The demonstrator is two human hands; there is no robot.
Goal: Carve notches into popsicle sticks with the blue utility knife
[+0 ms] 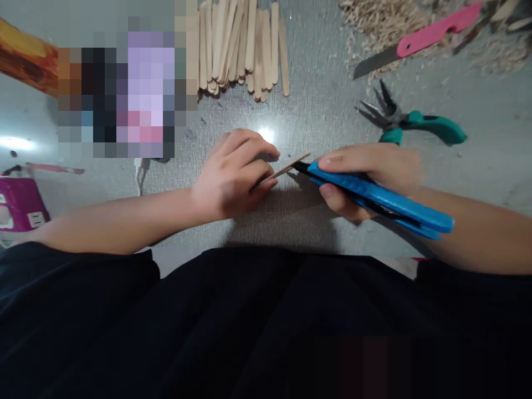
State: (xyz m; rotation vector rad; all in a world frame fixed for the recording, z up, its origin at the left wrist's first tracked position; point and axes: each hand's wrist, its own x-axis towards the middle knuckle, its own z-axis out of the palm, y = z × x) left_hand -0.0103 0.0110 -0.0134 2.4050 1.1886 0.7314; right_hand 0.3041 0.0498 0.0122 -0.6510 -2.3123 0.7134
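A thin wooden craft stick (pixel 285 169) is pinched in the fingertips of my left hand (pixel 235 172), its free end slanting up to the right. Wrapped in my right hand (pixel 376 163) is a pair of blue-handled nippers (pixel 399 205), with thumb on top and fingers below. The dark tip of the nippers meets the stick near its free end; whether the jaws are closed on it I cannot make out. Both hands are just above the grey table (pixel 316 111).
Loose craft sticks (pixel 239 44) lie piled at the back. Wood shavings (pixel 382 22), a pink-handled saw (pixel 436 33) and green-handled pliers (pixel 428 123) are at the back right. A purple power box (pixel 25 202) and a blurred-out patch are on the left.
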